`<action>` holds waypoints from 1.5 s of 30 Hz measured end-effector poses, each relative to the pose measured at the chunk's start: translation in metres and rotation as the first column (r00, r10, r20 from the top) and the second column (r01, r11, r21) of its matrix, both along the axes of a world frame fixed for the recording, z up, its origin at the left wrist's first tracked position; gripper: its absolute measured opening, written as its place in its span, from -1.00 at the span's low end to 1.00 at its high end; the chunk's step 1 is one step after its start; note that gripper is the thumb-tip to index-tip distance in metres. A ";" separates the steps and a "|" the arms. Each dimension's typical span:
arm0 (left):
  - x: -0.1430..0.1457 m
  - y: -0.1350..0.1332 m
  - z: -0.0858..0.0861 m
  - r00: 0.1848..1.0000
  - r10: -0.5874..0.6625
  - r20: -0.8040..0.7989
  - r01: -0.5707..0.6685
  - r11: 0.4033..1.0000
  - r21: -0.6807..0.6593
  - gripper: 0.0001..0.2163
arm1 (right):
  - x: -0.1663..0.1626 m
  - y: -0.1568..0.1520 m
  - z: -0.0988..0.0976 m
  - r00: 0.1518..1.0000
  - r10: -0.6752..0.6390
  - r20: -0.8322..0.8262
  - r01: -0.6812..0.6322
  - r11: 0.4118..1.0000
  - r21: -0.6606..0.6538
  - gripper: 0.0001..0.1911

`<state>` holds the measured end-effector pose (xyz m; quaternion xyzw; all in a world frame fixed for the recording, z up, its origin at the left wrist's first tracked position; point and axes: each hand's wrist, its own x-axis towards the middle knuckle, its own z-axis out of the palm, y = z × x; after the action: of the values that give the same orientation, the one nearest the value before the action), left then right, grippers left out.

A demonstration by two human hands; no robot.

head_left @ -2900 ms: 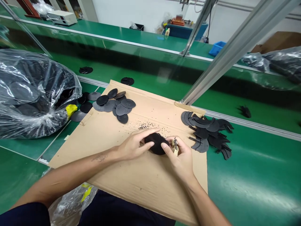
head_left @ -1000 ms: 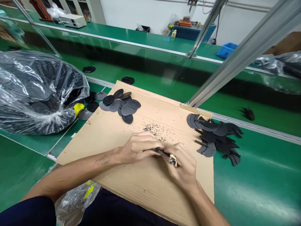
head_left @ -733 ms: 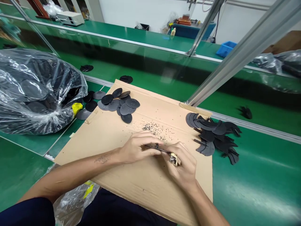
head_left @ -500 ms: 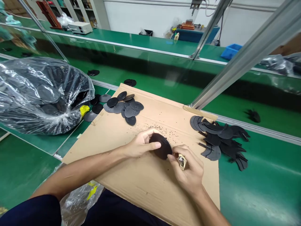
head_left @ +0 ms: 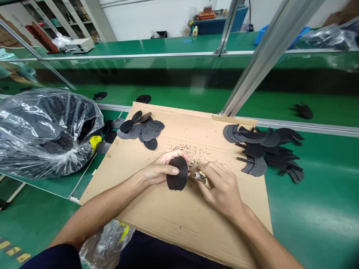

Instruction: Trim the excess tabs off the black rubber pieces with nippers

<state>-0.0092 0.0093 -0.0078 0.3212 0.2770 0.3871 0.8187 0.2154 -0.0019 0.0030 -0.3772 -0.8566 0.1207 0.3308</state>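
Observation:
My left hand [head_left: 158, 170] grips a black round plastic disc [head_left: 177, 178], held upright on its edge over a sheet of brown cardboard [head_left: 157, 213]. My right hand [head_left: 221, 188] is closed around a small metal cutting tool [head_left: 202, 178] with a pale handle, its tip at the disc's right edge. Black shavings [head_left: 193, 152] are scattered on the cardboard just beyond my hands.
A pile of black discs [head_left: 141, 129] lies at the cardboard's far left. Black cut-off pieces [head_left: 263, 151] are heaped at its right edge. A clear plastic bag [head_left: 42, 129] of black parts sits left on the green bench [head_left: 314, 209]. A slanted metal post [head_left: 260, 52] rises behind.
The disc has turned from lying flat and edge-on between my hands to standing upright in my left hand. My right hand with the tool has stayed at its right edge. The camera view has shifted.

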 end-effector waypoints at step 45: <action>0.012 -0.001 0.013 0.877 0.413 -0.245 -0.397 0.911 0.112 -0.64 | 0.006 0.002 0.002 0.851 -0.330 0.409 0.279 0.943 0.181 -0.90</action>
<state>0.0024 0.0084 0.0048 0.3284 0.4327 0.5114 0.6658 0.2211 0.0001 0.0051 -0.5058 -0.8433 -0.0696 0.1680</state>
